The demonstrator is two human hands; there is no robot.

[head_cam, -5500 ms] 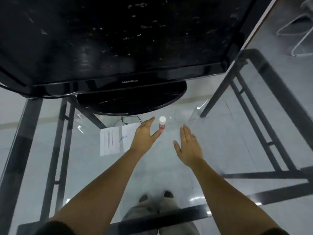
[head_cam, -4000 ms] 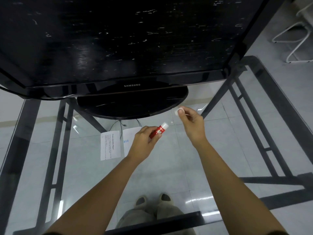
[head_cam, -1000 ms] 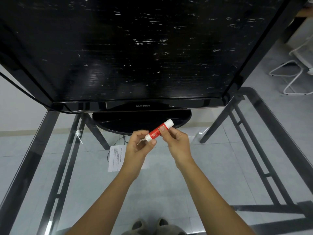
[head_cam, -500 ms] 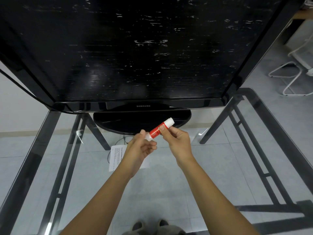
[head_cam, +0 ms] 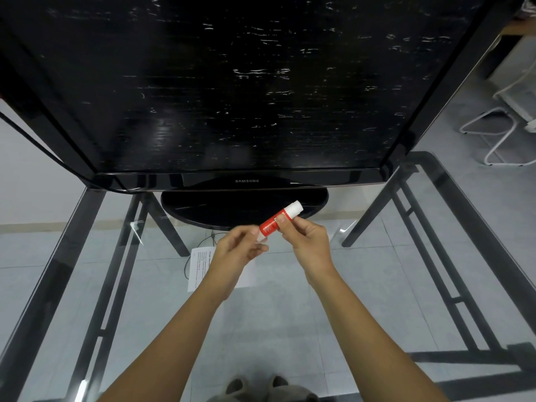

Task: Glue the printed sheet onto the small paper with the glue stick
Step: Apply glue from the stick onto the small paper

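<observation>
The glue stick (head_cam: 279,219), held capped a second ago, is now pinched in the right hand (head_cam: 308,238) while the left hand (head_cam: 235,254) closes on its lower end, so gluing seems imminent above the sheet (head_cam: 199,266).

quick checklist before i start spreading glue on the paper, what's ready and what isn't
1. Glue stick held firmly: ok, right hand grips its middle, left hand pinches its lower end.
2. Glue exposed at the tip: cannot tell, the upper end looks white like a cap and the lower end is hidden by fingers.
3. Printed sheet within reach: ok, flat on the glass table under the left hand.
4. Small paper located: cannot tell, mostly hidden behind the left hand.
5. Stick over the paper: not ok, held up near the monitor base.
</observation>
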